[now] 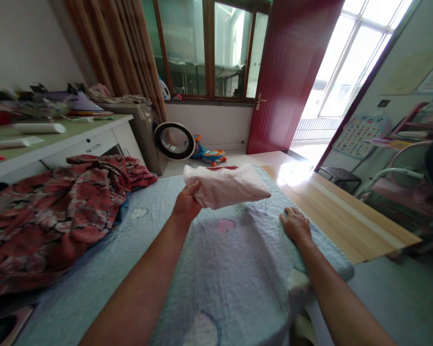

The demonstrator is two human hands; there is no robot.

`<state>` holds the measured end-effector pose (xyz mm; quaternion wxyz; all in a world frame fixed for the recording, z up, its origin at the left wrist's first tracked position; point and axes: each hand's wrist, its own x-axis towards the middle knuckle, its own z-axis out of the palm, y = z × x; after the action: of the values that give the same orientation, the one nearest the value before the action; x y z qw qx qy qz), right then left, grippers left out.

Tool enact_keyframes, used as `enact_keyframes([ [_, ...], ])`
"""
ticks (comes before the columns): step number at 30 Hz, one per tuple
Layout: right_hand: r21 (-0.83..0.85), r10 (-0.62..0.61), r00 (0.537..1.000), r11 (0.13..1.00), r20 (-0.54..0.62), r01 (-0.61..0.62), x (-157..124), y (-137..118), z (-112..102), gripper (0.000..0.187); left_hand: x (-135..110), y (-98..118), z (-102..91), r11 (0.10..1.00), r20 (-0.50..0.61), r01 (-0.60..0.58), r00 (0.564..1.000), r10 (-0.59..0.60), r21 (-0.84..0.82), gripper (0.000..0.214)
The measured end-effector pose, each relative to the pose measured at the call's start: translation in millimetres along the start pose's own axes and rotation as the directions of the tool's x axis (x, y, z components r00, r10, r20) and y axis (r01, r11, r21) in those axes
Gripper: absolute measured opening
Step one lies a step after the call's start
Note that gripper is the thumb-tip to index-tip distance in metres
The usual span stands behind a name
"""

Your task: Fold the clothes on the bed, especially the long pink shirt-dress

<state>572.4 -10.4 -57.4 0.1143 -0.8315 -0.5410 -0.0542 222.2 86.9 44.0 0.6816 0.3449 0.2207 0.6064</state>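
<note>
My left hand (187,202) grips the left end of a small pale pink pillow (231,186), thumb on the near face. The pillow is held up over the far part of a light blue quilted cover (223,269) with printed shapes. A strip of red shows along its upper edge. My right hand (296,224) lies palm down on the cover near its right edge, fingers stretched out and holding nothing. The fingers of my left hand behind the pillow are hidden.
At left a red flowered cloth (57,211) is heaped beside a cluttered counter (120,120). Behind stand a washing machine with its round door (175,141) open, and a blue toy (209,153). A wooden board (332,206), a stool (339,175) and a red door (292,72) are to the right.
</note>
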Motion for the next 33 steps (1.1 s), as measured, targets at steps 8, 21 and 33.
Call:
enact_keyframes([
  [8, -0.073, 0.045, 0.996, 0.997, 0.074, -0.039, 13, -45, 2, 0.045, -78, 50, -135.0, 0.904, -0.414, 0.337, 0.886, -0.209, 0.265, 0.025],
  [21, -0.033, -0.099, 0.975, 0.994, 0.199, 0.108, 18, -79, 22, 0.057, -116, 4, -178.0, 0.214, -0.206, 0.145, 0.932, 0.297, 0.966, 0.065],
  [33, -0.027, -0.093, 0.983, 0.995, 0.158, 0.099, 19, -112, 8, 0.048, -124, -12, -190.7, 0.256, -0.121, 0.028, 0.928, 0.353, 0.966, 0.068],
])
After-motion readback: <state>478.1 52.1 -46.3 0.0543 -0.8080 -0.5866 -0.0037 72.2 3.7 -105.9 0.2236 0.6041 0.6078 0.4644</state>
